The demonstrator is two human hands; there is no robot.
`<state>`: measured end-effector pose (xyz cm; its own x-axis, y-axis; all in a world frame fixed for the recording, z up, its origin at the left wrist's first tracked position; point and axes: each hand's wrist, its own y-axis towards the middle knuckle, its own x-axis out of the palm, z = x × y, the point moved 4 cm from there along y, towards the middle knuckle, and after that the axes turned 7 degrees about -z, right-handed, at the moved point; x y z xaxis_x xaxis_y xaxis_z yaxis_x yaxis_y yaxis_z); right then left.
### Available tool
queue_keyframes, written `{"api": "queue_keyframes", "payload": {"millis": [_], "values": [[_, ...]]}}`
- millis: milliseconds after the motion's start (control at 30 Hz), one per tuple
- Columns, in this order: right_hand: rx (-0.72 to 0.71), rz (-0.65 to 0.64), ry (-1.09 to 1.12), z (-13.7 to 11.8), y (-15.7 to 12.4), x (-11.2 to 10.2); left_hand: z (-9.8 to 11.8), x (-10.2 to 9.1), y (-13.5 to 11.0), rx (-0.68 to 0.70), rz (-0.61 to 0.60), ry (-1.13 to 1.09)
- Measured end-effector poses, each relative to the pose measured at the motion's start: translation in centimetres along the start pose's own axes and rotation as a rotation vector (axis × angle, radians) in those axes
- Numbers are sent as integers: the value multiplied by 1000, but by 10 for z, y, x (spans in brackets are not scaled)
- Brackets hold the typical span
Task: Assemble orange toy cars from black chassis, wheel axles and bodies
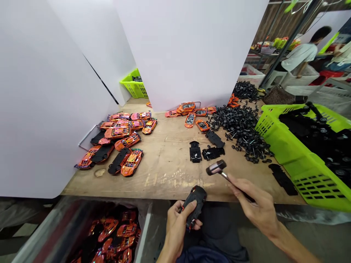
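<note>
My left hand (177,223) grips a toy car (195,204) at the table's front edge, its black underside facing up and a little orange showing at its rim. In my right hand (255,206) is a small hammer (216,168), held by its handle, with the head raised to the right of the car and apart from it. Beyond the hammer lie several black car chassis (195,152) on the wood. Orange toy cars (131,162) are piled at the left, some with their black undersides up.
A heap of black wheels on axles (241,128) covers the right side of the wooden table (164,157). Beside it stands a green crate (304,153) of black parts. Orange car bodies (188,107) lie at the back by white boards. Below left, a box holds orange cars (127,230).
</note>
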<state>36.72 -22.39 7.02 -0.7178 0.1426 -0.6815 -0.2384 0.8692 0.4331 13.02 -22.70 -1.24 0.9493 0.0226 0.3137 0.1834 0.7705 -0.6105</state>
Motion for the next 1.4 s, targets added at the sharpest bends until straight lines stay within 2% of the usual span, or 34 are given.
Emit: {"api": "queue_keyframes", "payload": {"millis": [33, 67, 133, 167, 233, 300, 400, 533, 667, 767, 867, 967, 1100, 1200, 1300, 1400], "values": [[0, 16, 6, -2, -2, 2, 0, 1, 1, -7, 19, -6], [-5, -33, -5, -3, -3, 7, -1, 2, 1, -17, 36, -14], [-3, -210, -56, -4, -6, 19, -1, 3, 2, -34, 57, -28], [21, -252, -71, -3, -8, 22, -1, 4, 2, -37, 63, -30], [74, -210, -74, -1, -13, 19, 0, 4, 1, -37, 66, -28], [65, -192, -65, -1, -18, 14, 0, 4, 0, -44, 67, -27], [7, -293, -90, -2, -20, 14, 1, 4, 0, -67, 70, -31], [132, -114, 15, 4, -5, 17, 4, 4, 1, -76, 68, -29], [138, -223, 35, 8, 7, 34, 9, 5, 1, -100, 74, -35], [188, -164, 32, 16, -2, 29, 12, 5, 0, -120, 90, -41], [144, -239, 7, 19, -19, 25, 11, 5, 1, -124, 96, -40], [159, -223, -25, 20, -30, 21, 9, 5, 4, -118, 82, -40], [188, -292, -15, 28, -23, 20, 7, 3, 3, -107, 90, -35], [290, -260, 40, 50, -7, 13, 12, 3, -7, -96, 16, -31], [291, -240, 12, 69, 11, 8, 27, 7, -17, -13, -118, 23], [291, -107, 41, 67, 23, 12, 44, 15, -12, 121, -138, 1]]}}
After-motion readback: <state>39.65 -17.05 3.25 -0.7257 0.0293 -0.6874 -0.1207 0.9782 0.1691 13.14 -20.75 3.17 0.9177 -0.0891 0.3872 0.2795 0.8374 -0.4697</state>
